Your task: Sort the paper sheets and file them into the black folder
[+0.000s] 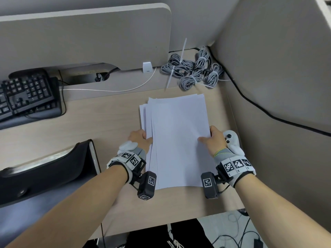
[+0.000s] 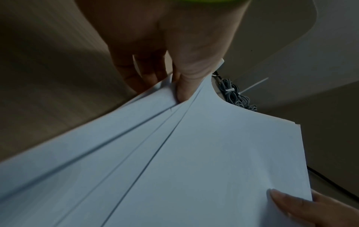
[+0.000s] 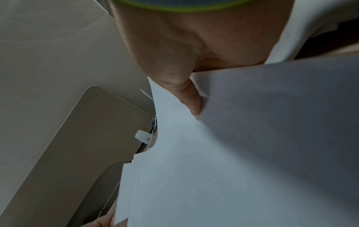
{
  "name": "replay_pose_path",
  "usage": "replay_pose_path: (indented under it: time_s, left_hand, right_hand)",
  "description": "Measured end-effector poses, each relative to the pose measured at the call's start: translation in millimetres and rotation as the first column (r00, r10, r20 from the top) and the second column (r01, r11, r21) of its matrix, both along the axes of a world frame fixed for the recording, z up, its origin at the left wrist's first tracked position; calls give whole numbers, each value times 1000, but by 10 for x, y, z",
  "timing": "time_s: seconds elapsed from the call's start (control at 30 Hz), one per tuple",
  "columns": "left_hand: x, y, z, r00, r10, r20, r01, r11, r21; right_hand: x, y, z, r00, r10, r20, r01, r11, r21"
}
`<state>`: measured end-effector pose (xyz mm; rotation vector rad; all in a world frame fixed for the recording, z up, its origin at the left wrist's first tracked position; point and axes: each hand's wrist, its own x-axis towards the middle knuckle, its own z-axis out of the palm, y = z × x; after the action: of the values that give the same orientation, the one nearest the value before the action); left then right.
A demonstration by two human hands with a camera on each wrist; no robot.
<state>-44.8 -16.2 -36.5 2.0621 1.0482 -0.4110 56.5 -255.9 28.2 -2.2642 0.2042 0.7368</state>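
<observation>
Wood-look desk point(image 1: 107, 122) in my beige cubicle corner; left hand point(image 1: 139, 138) and right hand point(image 1: 215, 138) each pinch the paper stack point(image 1: 177, 133). Only left wrist shows fanned sheet edges.

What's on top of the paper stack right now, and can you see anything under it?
On the paper stack only the thumbs lie: left hand grips its left edge, right hand its right. Its underside is covered, apart from fingers curled beneath.

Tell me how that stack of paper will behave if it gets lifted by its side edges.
The paper will probably sag; it already bows near the left hand. Its fanned left edges suggest loose sheets could slip apart. The right hand should probably keep its pinch.
</observation>
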Motion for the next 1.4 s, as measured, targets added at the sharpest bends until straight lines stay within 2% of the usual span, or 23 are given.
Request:
replay_pose_path:
  time_s: [0.1, 0.27, 0.37, 0.43, 0.53, 0.67, 0.8, 0.9, 1.03, 1.13, 1.27, 1.4]
  left_hand:
    - [9, 6, -16, 999, -25, 20, 24, 999, 31]
    - [-41, -33, 34, 990, -93, 109, 75, 984, 164]
    - [-39, -98, 37, 990, -70, 124, 54, 991, 123]
    - [-34, -127, -21, 991, 27, 131, -36, 997, 72]
    - [-47, -123, -66, 966, 124, 227, -130, 991, 10]
    - [-58, -133, -44, 917, 76, 392, -106, 993, 57]
    - [-80, -71, -22, 962, -33, 272, 19, 998, 53]
    - [-71, -62, -12, 966, 26, 256, -41, 998, 53]
    - [-92, -106, 32, 970, 4, 242, -24, 997, 78]
    - [-110, -109, 46, 957, -4, 289, -33, 991, 126]
    - [-63, -95, 91, 980, -85, 182, 57, 987, 150]
    - [-101, -132, 160, 977, -154, 150, 132, 980, 149]
  right_hand:
    - [-4, 7, 3, 1000, 3, -2, -3, 1000, 4]
    - [-5, 18, 9, 1000, 0, -4, 0, 1000, 20]
    - [-3, 22, 11, 1000, -1, -7, 1, 1000, 14]
    - [-3, 27, 7, 1000, 3, -4, -3, 1000, 16]
    - [-2, 35, -2, 1000, 4, -7, -4, 1000, 13]
    - [-3, 29, -41, 1000, -8, -22, 9, 999, 48]
    - [2, 19, -81, 999, -24, -30, 26, 997, 67]
    - [5, 28, -88, 1000, -23, -21, 24, 998, 60]
    - [7, 31, -90, 1000, -17, -21, 19, 998, 56]
    - [11, 30, -84, 1000, -8, -12, 9, 999, 41]
    - [9, 28, -83, 1000, -1, -11, 1, 1000, 24]
    - [12, 17, -91, 1000, -4, -11, 5, 999, 37]
